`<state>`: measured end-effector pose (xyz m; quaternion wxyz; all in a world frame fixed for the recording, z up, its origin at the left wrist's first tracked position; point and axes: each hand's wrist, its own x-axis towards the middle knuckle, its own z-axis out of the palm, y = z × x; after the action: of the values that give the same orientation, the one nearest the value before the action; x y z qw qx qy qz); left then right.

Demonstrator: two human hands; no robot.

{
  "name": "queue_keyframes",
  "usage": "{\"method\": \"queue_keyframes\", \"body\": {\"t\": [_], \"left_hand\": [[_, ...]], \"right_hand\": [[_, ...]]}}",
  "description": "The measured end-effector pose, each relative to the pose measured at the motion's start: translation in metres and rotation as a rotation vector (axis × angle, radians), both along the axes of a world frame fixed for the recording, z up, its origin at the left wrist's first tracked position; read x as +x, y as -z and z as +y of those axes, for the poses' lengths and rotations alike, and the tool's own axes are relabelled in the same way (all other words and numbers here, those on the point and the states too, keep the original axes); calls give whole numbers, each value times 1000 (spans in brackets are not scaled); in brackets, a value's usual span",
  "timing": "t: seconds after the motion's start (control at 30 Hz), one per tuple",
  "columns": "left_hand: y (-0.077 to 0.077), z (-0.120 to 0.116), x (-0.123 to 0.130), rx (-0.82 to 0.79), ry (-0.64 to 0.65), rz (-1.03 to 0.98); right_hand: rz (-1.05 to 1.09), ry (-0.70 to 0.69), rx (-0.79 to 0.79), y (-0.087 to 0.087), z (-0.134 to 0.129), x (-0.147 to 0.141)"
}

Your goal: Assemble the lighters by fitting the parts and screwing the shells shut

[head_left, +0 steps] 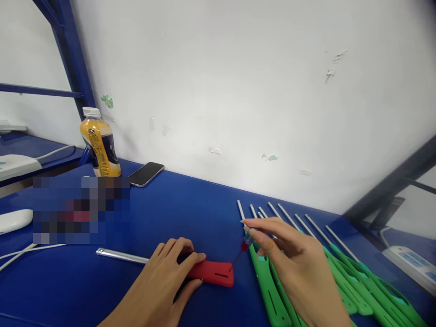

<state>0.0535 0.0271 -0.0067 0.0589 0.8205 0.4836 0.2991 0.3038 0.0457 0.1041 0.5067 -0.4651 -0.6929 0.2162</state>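
A red long-nosed lighter (218, 273) lies on the blue table, its metal tube pointing left. My left hand (173, 268) presses down on its handle, fingers and thumb around it, covering the trigger area. In my right hand (289, 254) is a small screwdriver (245, 243) with a clear blue and red handle, pinched between the fingers. Its thin shaft slants down to the right end of the red handle, with the tip at or just above a small hole there. Several green long-nosed lighters (272, 293) lie under and beside my right hand, their metal tubes pointing toward the wall.
At the back left stand a yellow bottle (100, 147) with a white cap and, beside it, a dark phone (147, 174). A white object (15, 221) and a cable (37, 249) lie at the left edge. A pixelated patch hides part of the table. The white wall (218, 91) rises behind.
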Motion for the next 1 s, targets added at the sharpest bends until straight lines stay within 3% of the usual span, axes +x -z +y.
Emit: {"method": "queue_keyframes", "body": {"t": [0.17,0.37,0.53,1.0], "left_hand": [[-2,-1,0,7,-5,-1],[-7,0,-3,1,28,52],[-6,1,-3,2,26,51],[-6,0,-6,40,34,81]], "right_hand": [[-124,-109,-22,-4,-3,2],[-8,41,-151,2,0,5],[-134,-1,-215,4,2,15],[-135,-39,-150,-3,-2,11]]}}
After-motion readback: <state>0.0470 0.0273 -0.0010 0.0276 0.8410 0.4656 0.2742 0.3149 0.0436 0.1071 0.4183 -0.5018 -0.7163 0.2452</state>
